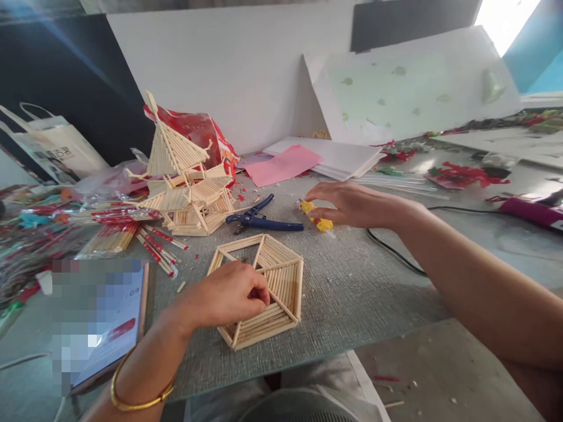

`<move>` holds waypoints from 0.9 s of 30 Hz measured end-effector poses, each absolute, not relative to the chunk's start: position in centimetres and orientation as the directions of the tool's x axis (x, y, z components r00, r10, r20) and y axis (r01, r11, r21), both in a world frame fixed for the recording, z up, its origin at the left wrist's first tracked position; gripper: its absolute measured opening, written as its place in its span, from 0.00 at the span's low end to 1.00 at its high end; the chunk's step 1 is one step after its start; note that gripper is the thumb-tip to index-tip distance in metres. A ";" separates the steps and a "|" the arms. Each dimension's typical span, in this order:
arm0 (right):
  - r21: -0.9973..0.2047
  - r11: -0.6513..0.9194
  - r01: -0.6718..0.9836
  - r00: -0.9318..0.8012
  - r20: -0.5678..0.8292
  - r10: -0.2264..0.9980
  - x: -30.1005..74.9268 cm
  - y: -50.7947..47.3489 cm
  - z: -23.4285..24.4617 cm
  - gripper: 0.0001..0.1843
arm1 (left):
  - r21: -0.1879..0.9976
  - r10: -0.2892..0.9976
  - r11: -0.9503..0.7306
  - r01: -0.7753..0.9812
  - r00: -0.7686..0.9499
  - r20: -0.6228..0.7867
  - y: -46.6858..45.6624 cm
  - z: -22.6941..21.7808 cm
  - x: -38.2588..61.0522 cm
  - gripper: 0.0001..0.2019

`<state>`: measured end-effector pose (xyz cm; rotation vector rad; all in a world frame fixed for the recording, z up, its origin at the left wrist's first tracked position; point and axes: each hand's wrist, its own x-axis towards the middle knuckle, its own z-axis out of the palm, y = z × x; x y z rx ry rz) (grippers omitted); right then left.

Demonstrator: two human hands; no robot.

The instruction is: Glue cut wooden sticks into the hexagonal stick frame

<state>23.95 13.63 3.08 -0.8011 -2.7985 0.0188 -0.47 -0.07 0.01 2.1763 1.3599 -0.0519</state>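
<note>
My left hand (231,296) rests over a hexagonal frame of thin wooden sticks (285,278), its fingers curled and pinched near the middle. Whatever the fingertips hold, if anything, is hidden. Some sections of the frame are filled with rows of sticks; the one at the upper left is open. Farther right, my right hand (352,204) hangs over a small yellow tool (324,224) that looks like a glue gun, with a clear stick at its end. Thumb and fingers are apart around it, not closed. Blue-handled cutters (272,224) lie between the hexagon and a tiered stick pagoda (180,152).
A tablet (108,328) lies at the left edge, beside bundles of red-wrapped sticks (156,249). Pink paper (285,164) and white boards (338,155) lie at the back. A black cable (396,253) runs under my right forearm. The table's front edge is close.
</note>
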 end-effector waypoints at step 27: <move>0.019 0.764 0.645 -0.762 -0.059 0.644 26.0 18.0 -0.8 0.12 | 0.338 0.872 -0.298 0.893 0.398 -0.285 -0.5 -0.1 -0.1 0.10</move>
